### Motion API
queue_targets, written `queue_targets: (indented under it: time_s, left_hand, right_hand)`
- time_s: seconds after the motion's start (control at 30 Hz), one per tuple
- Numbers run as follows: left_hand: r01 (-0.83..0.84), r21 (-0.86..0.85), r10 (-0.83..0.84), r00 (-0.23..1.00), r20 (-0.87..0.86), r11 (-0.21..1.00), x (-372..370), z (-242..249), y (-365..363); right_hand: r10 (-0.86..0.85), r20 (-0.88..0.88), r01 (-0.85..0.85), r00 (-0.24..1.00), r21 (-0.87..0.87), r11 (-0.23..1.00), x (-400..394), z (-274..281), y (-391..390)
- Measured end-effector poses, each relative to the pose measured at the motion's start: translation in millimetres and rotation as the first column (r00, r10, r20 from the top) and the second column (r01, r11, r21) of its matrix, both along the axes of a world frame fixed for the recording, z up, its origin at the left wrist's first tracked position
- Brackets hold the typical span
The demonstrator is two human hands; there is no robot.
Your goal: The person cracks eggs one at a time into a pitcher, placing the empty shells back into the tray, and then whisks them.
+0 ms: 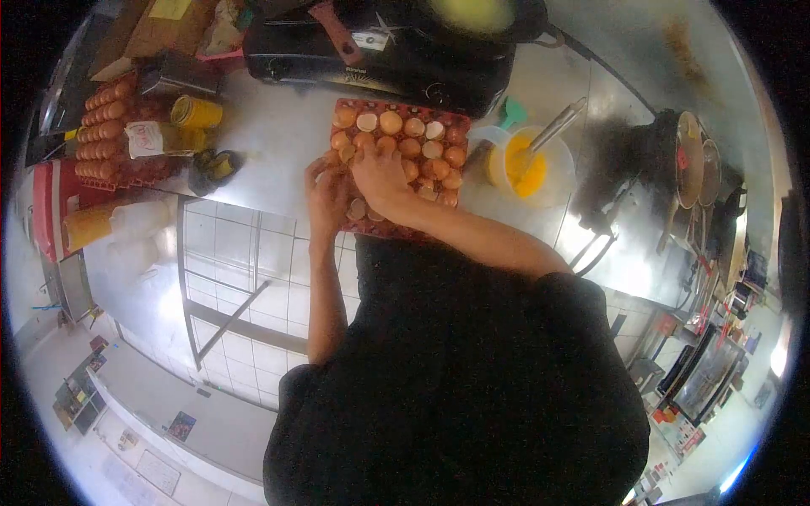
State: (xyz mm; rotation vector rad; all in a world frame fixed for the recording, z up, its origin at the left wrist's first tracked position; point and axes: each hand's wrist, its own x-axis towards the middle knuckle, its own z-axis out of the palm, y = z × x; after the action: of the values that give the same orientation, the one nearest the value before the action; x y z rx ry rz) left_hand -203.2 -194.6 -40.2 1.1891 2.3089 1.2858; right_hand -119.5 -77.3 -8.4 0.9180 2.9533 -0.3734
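Note:
A red egg tray (463, 126) lies at the counter's front edge, holding several brown eggs and cracked shells. My left hand (327, 187) is at the tray's left side, its fingers bent over the shells. Close beside it, my right hand (380, 174) reaches over the tray's middle with curled fingers. What either hand grips, if anything, is too small and hidden to make out. To the right of the tray stands a clear pitcher (553, 169) with yellow beaten egg (525, 172) and a metal whisk (557, 126) in it.
Behind the tray is a black gas stove (380, 72) with a pan (527, 21) on it. More eggs (105, 131) are stacked at the left, near a yellow can (196, 112). A green scoop (511, 112) lies behind the pitcher. Pans (689, 160) are at the right.

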Motion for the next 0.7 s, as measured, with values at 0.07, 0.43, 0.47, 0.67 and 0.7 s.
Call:
queue_targets:
  time_s: [0.07,0.43,0.47,0.67,0.7]
  left_hand:
    - [-0.007,-0.006,0.007,1.000,-0.010,1.000,0.5,1.8,-1.0]
    - [-0.038,0.029,0.038,0.999,-0.011,0.999,2.5,9.4,12.5]
    - [-0.017,0.034,0.018,0.999,-0.042,0.999,0.9,8.5,17.6]
    - [0.058,0.069,-0.054,0.996,-0.066,0.996,4.8,15.4,41.1]
    - [0.078,0.075,-0.071,0.994,-0.089,0.994,4.2,14.4,43.0]
  right_hand:
    - [0.007,-0.022,-0.006,1.000,0.019,1.000,2.2,-6.4,3.2]
    - [-0.147,0.079,0.159,0.986,-0.161,0.974,37.4,-2.3,64.3]
    - [-0.170,0.095,0.185,0.981,-0.177,0.967,35.2,-3.5,65.4]
    - [-0.232,0.207,0.254,0.950,-0.084,0.963,18.8,-1.9,56.7]
    - [-0.280,0.197,0.295,0.940,-0.053,0.954,17.0,-1.8,53.4]
